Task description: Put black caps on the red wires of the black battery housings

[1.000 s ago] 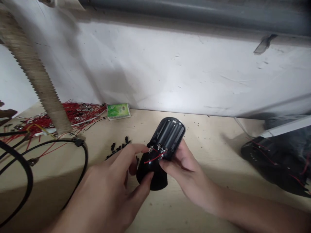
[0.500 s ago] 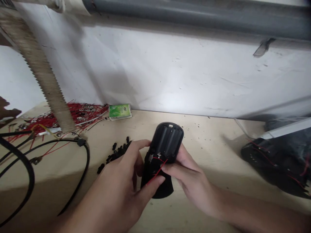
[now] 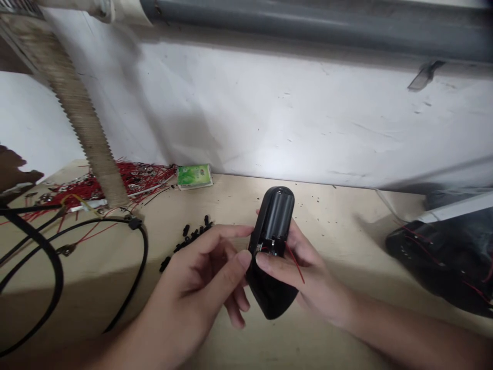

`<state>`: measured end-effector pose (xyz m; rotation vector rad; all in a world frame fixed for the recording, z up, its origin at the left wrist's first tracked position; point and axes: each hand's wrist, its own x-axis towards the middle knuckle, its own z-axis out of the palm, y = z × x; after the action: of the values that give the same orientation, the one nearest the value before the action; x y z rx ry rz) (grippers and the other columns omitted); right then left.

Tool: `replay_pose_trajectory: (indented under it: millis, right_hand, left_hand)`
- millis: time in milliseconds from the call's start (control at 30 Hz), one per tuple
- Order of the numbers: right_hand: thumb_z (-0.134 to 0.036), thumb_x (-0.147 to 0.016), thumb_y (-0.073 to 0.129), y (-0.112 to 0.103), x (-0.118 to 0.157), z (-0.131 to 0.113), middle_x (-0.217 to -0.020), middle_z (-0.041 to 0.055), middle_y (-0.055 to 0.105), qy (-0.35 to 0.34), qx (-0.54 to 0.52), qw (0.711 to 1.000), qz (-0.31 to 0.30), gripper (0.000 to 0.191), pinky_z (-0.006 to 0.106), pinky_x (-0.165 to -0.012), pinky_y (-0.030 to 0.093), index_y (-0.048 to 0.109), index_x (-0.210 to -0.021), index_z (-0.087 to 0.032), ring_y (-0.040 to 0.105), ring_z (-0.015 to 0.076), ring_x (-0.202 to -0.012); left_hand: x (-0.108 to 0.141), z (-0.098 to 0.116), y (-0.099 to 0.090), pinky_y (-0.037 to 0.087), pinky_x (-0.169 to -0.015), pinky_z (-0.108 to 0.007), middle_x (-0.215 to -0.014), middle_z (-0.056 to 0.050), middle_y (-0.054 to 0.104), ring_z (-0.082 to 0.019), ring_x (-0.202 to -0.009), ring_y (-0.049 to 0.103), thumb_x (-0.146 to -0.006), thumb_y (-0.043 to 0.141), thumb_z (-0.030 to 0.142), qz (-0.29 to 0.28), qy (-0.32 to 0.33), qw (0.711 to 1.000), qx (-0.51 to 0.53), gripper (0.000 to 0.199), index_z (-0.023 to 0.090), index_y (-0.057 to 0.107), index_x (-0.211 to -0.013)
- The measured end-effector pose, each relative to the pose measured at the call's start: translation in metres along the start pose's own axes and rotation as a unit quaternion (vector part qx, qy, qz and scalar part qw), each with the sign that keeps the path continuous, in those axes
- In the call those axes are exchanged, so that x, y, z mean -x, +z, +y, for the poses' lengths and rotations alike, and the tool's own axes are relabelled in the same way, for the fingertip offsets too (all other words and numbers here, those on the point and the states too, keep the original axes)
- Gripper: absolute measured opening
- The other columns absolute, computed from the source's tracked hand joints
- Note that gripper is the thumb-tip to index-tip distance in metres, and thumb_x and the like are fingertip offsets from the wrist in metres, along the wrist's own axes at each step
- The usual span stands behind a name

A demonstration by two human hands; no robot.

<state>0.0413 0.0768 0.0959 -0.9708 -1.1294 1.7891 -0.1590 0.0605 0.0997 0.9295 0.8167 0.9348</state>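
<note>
My hands hold a black plastic housing (image 3: pixel 271 294) above the bench, with its ribbed battery compartment (image 3: pixel 276 216) at the far end. My left hand (image 3: pixel 196 275) grips its left side with thumb and index finger. My right hand (image 3: pixel 308 275) wraps the right side, its thumb pressing near small metal contacts (image 3: pixel 265 247). A thin red wire (image 3: pixel 296 263) runs from the housing past my right thumb. The right fingers and the lower contacts are partly hidden.
Loose small black parts (image 3: pixel 188 240) lie left of my hands. Farther left are a tangle of red wires with metal terminals (image 3: pixel 140 177), a black cable (image 3: pixel 144 252) and a ridged beige strip (image 3: pixel 75 97). A green packet (image 3: pixel 194 177) stands against the white wall. Wired black pieces (image 3: pixel 427 262) lie right.
The housing has turned and now stands more upright. The red wire has moved from across its front to the right side. My left thumb has shifted onto the housing's edge.
</note>
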Motion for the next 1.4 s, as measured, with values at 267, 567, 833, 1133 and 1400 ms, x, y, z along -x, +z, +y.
replay_pose_trajectory:
  millis: [267, 567, 833, 1133, 1400]
  right_hand:
    - [-0.024, -0.097, 0.080, 0.004, -0.001, -0.010, -0.107, -0.0010, 0.070, -0.004, -0.063, 0.993, -0.097, 0.045, 0.034, -0.074, 0.056, 0.051, -0.132, -0.031, 0.072, 0.0143, -0.079]
    - [-0.037, -0.096, 0.081, 0.003, 0.002, -0.007, -0.100, 0.0002, 0.067, 0.026, 0.016, 0.999, -0.039, 0.055, 0.038, -0.079, 0.054, 0.045, -0.137, -0.028, 0.069, 0.0172, -0.084]
    - [-0.039, -0.097, 0.079, 0.012, 0.003, -0.005, -0.089, -0.0011, 0.064, -0.001, 0.085, 0.996, 0.041, 0.039, 0.034, -0.067, 0.055, 0.050, -0.119, -0.024, 0.066, 0.0159, -0.072]
    - [-0.013, -0.093, 0.075, 0.010, 0.005, -0.021, -0.087, -0.0033, 0.068, 0.005, 0.206, 0.976, 0.067, 0.076, 0.025, -0.057, 0.054, 0.035, -0.154, -0.033, 0.065, 0.0138, -0.068]
    - [-0.015, -0.095, 0.072, 0.007, -0.003, -0.017, -0.085, -0.0035, 0.070, 0.029, 0.031, 0.999, 0.007, 0.054, 0.029, -0.062, 0.058, 0.040, -0.137, -0.028, 0.069, 0.0137, -0.066]
  left_hand:
    - [-0.007, 0.001, -0.010, 0.060, -0.041, -0.019, -0.064, 0.003, 0.071, -0.014, -0.048, 0.070, -0.099, 0.077, 0.041, -0.090, -0.108, 0.981, 0.133, 0.055, 0.024, 0.060, -0.149]
    - [-0.009, -0.006, -0.007, 0.060, -0.042, -0.017, -0.060, 0.001, 0.070, -0.011, -0.044, 0.065, -0.102, 0.073, 0.046, -0.111, -0.108, 0.980, 0.122, 0.063, 0.020, 0.053, -0.156]
    - [-0.011, -0.009, -0.005, 0.060, -0.044, -0.017, -0.063, 0.000, 0.067, -0.012, -0.050, 0.066, -0.103, 0.068, 0.051, -0.082, -0.065, 0.993, 0.057, 0.057, 0.015, 0.064, -0.148]
    - [-0.010, -0.008, -0.002, 0.060, -0.047, -0.016, -0.065, 0.000, 0.064, -0.010, -0.051, 0.064, -0.101, 0.071, 0.050, -0.087, -0.060, 0.994, 0.000, 0.039, 0.013, 0.078, -0.111]
    - [-0.008, -0.008, -0.005, 0.063, -0.053, -0.018, -0.071, 0.000, 0.066, -0.011, -0.058, 0.066, -0.102, 0.071, 0.045, -0.089, -0.052, 0.995, -0.001, 0.038, 0.017, 0.074, -0.128]
